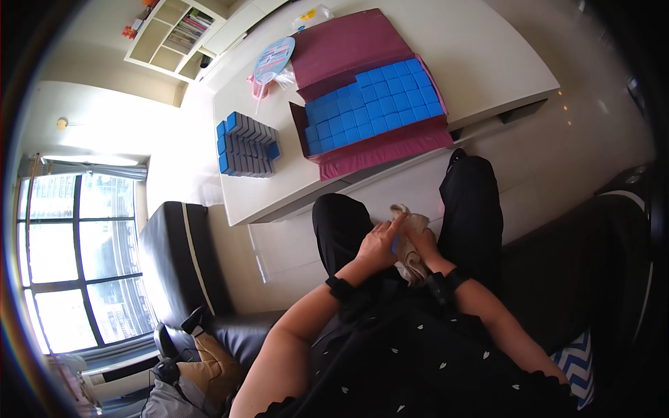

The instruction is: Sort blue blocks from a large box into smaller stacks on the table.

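Over my lap, my left hand (377, 247) holds a blue mahjong tile (395, 244), of which only a sliver shows. Its index finger reaches across a crumpled beige cloth (414, 223). My right hand (426, 247) grips that cloth from the other side and presses it to the tile. On the white table (491, 62), an unfolded burgundy case (345, 47) holds rows of blue-backed tiles (387, 102), with a second layer over part of them. Left of the case, more tiles stand in stacked rows (245, 149), their grey-looking sides showing.
Behind the stacked tiles lie a round hand fan (275, 56) and a pink packet (260, 89). A plastic pack (312, 18) is at the table's far edge. A person (209, 366) sits to the left on the dark sofa (183, 261). A chevron cushion (576, 366) rests at the right.
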A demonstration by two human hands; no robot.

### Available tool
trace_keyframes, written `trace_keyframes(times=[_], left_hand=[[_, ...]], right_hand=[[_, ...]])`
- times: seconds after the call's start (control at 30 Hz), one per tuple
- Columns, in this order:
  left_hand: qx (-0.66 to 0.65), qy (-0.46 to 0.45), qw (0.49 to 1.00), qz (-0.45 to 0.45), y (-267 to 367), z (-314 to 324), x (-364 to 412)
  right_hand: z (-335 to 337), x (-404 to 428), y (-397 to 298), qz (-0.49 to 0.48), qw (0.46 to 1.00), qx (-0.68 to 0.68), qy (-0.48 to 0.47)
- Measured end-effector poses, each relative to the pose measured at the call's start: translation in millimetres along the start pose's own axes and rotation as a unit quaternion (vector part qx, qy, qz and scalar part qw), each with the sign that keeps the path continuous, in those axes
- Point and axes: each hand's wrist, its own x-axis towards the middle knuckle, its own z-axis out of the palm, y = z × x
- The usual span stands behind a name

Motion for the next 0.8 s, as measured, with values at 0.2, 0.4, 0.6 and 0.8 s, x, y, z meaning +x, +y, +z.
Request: trace_keyframes(times=[0.2,0.4,0.6,0.8], left_hand=[[-0.121,0.032,0.992,0.010,-29.1,-85.9,-1.3],[0.059,0.158,0.984,-0.056,-118.6,-166.6,11.3],[0.219,0.138,0.962,-0.086,-190.0,-188.9,37.7],[0.396,0.118,0.909,-0.056,-232.1,-198.2,62.3]], right_hand=[[18.1,19.3,25.6,-0.058,0.945,0.319,0.052],[23.0,29.4,31.8,-0.007,0.958,0.284,0.042],[27.6,30.4,30.2,0.004,0.950,0.308,0.042],[30.0,35.5,35.4,0.033,0.944,0.326,0.043]])
